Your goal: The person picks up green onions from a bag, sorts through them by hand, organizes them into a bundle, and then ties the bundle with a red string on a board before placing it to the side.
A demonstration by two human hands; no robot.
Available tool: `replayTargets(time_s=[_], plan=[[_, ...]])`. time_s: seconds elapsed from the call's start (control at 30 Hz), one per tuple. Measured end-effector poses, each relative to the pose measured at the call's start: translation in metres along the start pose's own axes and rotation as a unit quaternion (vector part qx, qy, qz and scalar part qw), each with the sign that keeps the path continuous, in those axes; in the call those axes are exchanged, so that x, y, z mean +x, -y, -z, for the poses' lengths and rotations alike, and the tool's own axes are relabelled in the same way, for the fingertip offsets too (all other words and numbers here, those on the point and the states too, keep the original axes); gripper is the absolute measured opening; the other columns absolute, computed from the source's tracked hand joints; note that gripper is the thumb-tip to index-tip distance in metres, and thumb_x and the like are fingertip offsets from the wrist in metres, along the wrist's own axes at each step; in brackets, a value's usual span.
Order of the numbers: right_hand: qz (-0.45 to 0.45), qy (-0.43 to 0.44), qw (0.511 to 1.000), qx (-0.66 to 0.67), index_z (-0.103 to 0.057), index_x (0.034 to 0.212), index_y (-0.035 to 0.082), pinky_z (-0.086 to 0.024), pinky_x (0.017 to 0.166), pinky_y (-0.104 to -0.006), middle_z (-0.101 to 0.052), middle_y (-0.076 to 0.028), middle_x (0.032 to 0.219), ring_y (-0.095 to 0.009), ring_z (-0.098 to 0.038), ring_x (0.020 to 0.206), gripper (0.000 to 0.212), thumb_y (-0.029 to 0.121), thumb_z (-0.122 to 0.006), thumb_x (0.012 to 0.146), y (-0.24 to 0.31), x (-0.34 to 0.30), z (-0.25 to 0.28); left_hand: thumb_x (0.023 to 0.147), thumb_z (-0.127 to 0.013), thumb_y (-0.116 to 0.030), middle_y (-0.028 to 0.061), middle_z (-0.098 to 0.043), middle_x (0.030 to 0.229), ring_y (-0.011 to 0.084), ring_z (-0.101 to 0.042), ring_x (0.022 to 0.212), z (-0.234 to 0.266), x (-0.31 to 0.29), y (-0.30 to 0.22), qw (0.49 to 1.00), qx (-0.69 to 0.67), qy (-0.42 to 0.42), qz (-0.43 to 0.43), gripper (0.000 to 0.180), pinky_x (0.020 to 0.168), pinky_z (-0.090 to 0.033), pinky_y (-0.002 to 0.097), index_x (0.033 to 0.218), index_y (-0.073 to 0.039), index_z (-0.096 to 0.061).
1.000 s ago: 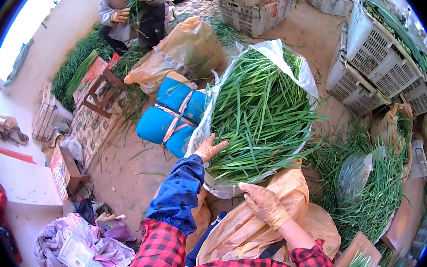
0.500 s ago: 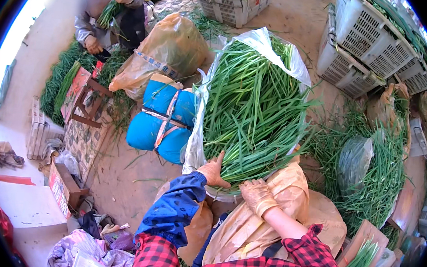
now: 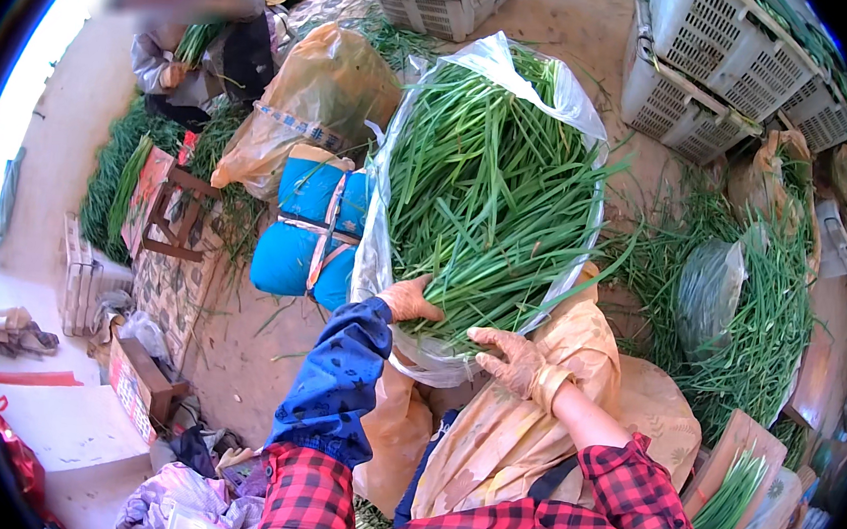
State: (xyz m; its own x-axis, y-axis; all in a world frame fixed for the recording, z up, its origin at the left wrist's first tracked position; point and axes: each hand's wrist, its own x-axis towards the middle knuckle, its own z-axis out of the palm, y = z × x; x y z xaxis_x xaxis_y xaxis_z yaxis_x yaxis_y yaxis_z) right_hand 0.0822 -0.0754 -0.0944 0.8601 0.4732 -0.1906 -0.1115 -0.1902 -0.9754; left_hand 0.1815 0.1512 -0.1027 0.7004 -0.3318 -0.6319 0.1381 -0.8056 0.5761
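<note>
A white plastic bag (image 3: 377,251) stands before me with its mouth open, heaped with long green leafy stalks that look like garlic chives (image 3: 500,171). At the near edge of the heap my left hand (image 3: 411,300) rests against the stalks and the bag's rim, its visible fingers apart. Its blue sleeve cover reaches to the wrist. To its right my right hand (image 3: 510,361), in a thin translucent glove, is open with fingers spread, by the near rim of the bag. Some fingertips are hidden among the leaves.
Blue tied bundle (image 3: 312,231) and a tan plastic bag (image 3: 322,97) stand left of the white bag. Crates (image 3: 694,117) are stacked at far right, above loose greens (image 3: 757,331). Another person (image 3: 201,58) sits at far left holding greens, near a small wooden stool (image 3: 174,210).
Both my hands have come slightly apart from the stalks' near end, and the right hand's fingers have spread. The other person's raised hand has lowered. The view has shifted slightly.
</note>
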Motion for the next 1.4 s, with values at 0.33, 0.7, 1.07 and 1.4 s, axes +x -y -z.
replayTargets(time_s=[0.33,0.7,1.07,1.4], plan=[[-0.05,0.195,0.892,-0.404,-0.047,0.111,0.005,-0.044,0.081,-0.0344,-0.053,-0.011,0.108,-0.027,-0.053,0.097,0.032,0.012,-0.044,0.08,0.009,-0.001,-0.01,0.058,-0.068,-0.042,0.0218,-0.055,0.105,0.0308,-0.053,0.099,0.018,0.001,-0.01,0.997,0.075,-0.007,-0.012,0.075,0.087,-0.039,0.0343,0.119,-0.004,-0.045],[0.091,0.133,0.89,-0.426,-0.051,0.095,0.005,-0.044,0.075,-0.0273,-0.055,-0.01,0.095,-0.019,-0.055,0.09,0.019,0.01,-0.04,0.081,-0.021,-0.004,-0.024,0.055,-0.07,-0.053,0.0187,-0.019,0.137,0.0319,-0.013,0.128,0.126,0.092,-0.143,0.887,0.206,-0.407,-0.076,0.111,0.104,-0.013,0.0384,0.134,-0.001,-0.012],[0.012,0.116,0.943,-0.312,-0.049,0.092,0.007,-0.048,0.064,-0.0383,-0.058,-0.011,0.087,-0.028,-0.059,0.079,0.015,0.013,-0.038,0.083,-0.012,-0.005,-0.015,0.053,-0.074,-0.033,0.0174,-0.052,0.102,0.0332,-0.048,0.098,0.122,0.157,-0.162,0.917,0.139,-0.358,-0.11,0.071,0.091,-0.033,0.0401,0.108,-0.002,-0.041],[-0.003,0.126,0.982,-0.14,-0.054,0.092,0.004,-0.047,0.074,-0.037,-0.059,-0.015,0.091,-0.028,-0.058,0.087,0.018,0.015,-0.042,0.084,-0.004,-0.007,-0.007,0.06,-0.072,-0.013,0.0127,-0.056,0.092,0.028,-0.056,0.084,0.051,0.069,-0.121,0.799,-0.015,-0.526,-0.289,0.056,0.075,-0.045,0.0339,0.109,-0.01,-0.043]])
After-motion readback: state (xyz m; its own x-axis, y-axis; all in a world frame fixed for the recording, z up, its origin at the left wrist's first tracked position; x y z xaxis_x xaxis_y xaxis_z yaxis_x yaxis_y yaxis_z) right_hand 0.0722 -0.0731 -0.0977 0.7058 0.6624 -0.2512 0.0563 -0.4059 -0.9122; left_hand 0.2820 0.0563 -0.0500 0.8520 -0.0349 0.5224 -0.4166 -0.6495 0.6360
